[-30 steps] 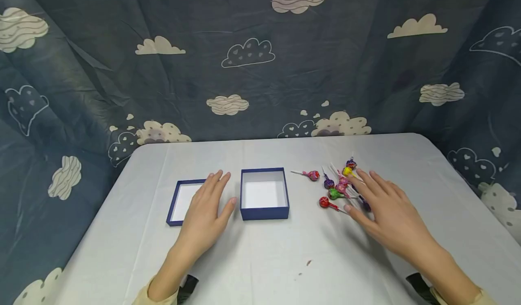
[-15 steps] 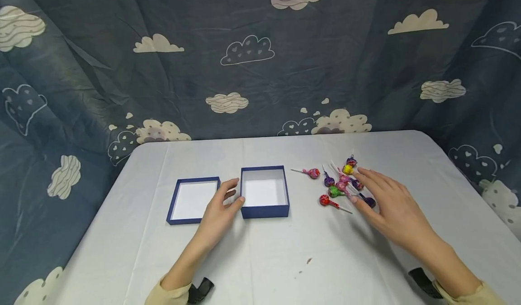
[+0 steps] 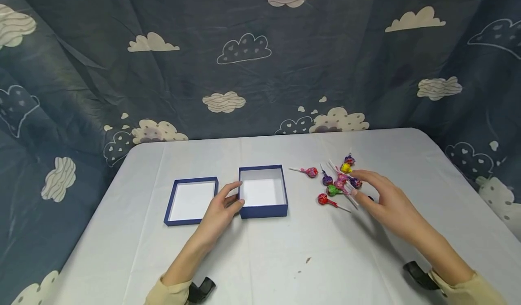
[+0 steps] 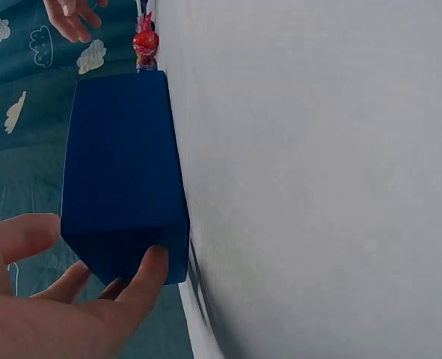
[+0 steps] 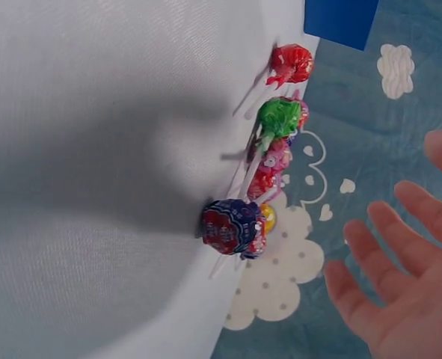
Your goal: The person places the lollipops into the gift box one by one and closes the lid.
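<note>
My left hand [image 3: 217, 216] is at the left wall of an open blue box [image 3: 263, 211] with a white inside. The left wrist view shows its thumb [image 4: 152, 268] touching that wall, with a finger at the top rim. Over the right side of a pile of wrapped lollipops, my right hand [image 3: 392, 205] hovers with nothing in it, its fingers loosely bent. The pile includes a green lollipop [image 3: 332, 190], a red lollipop [image 3: 323, 199], a yellow lollipop [image 3: 346, 168] and several pink and purple ones. A dark purple lollipop [image 5: 230, 226] is nearest that hand.
Left of the box lies its blue-rimmed lid [image 3: 191, 201], white side up. A single pink lollipop [image 3: 311, 172] lies between box and pile. The table has a white cloth [image 3: 260, 259], with a cloud-patterned curtain [image 3: 183, 78] behind it.
My left hand has moved right from over the lid to the box's left wall. The right hand has stayed over the lollipops, its fingers bending more.
</note>
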The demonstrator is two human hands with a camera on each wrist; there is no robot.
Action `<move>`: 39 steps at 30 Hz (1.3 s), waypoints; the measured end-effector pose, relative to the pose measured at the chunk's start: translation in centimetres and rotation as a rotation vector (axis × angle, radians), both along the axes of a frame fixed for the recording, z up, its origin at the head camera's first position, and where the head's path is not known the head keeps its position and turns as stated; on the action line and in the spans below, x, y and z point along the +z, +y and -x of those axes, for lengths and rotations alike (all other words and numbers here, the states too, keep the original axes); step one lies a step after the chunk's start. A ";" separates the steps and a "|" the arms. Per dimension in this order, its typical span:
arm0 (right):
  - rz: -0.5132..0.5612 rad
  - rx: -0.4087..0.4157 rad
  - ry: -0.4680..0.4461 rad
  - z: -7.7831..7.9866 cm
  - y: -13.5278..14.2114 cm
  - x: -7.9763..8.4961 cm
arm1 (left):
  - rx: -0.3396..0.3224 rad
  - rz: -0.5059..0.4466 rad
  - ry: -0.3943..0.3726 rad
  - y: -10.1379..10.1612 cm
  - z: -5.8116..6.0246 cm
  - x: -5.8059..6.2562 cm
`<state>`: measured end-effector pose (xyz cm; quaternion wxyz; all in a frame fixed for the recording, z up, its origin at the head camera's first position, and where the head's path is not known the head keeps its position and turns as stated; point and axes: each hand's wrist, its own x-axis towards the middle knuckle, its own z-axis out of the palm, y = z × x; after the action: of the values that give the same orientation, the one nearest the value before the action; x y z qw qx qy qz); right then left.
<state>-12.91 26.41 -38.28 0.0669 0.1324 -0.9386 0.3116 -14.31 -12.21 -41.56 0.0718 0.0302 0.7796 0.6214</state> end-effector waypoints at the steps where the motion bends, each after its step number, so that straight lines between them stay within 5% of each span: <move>1: 0.002 -0.007 -0.006 0.1 0.0 0.0 | -0.002 0.004 -0.003 0.0 0.0 0.1; 17: 0.088 0.034 -0.149 2.1 -1.5 -1.2 | -0.014 0.030 -0.047 -0.2 0.6 0.9; 39: 0.036 0.145 -0.153 2.6 -2.6 -2.9 | 0.013 -0.077 -0.041 0.1 0.2 0.2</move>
<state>-15.49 23.81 -41.17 -0.0251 0.1747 -0.9230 0.3418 -14.50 -12.08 -41.39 0.0827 0.0151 0.7536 0.6519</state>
